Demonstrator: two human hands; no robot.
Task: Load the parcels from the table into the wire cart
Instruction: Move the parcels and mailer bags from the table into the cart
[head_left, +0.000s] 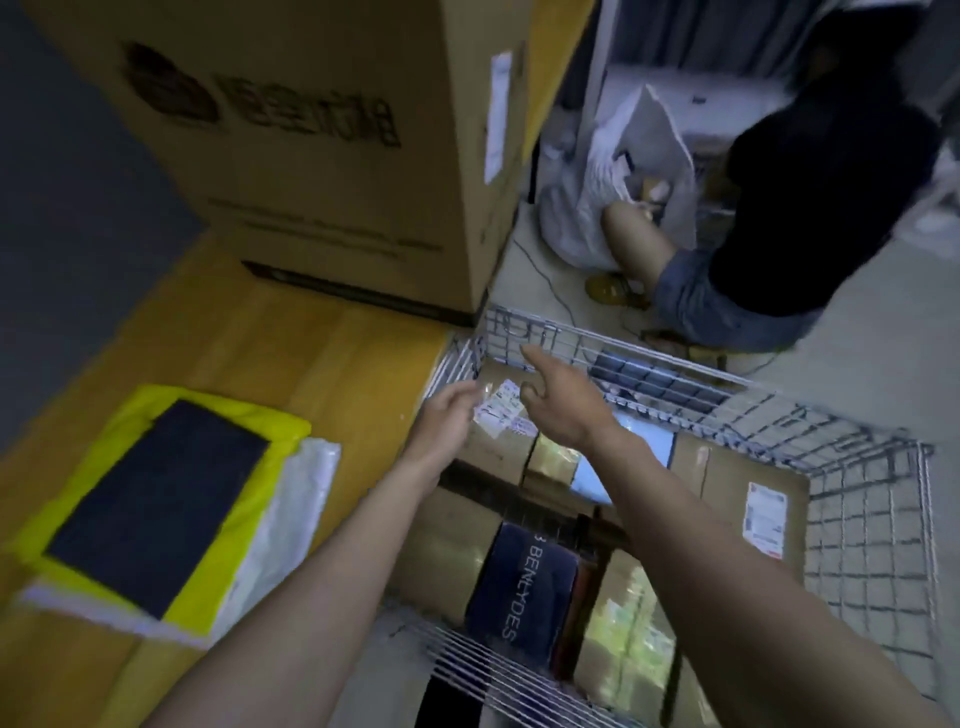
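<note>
Both hands reach over the wire cart (857, 519), which stands against the worktop (249, 338) edge. Left hand (447, 421) hangs above a labelled carton (498, 441) inside the cart, grip loosely spread, holding nothing. Right hand (563, 402) is also spread and empty, index finger extended toward the far cart wall. Several brown cartons and a dark parcel (524, 587) already lie in the cart. A yellow parcel (156, 509) and a large carton (322, 145) remain on the worktop
</note>
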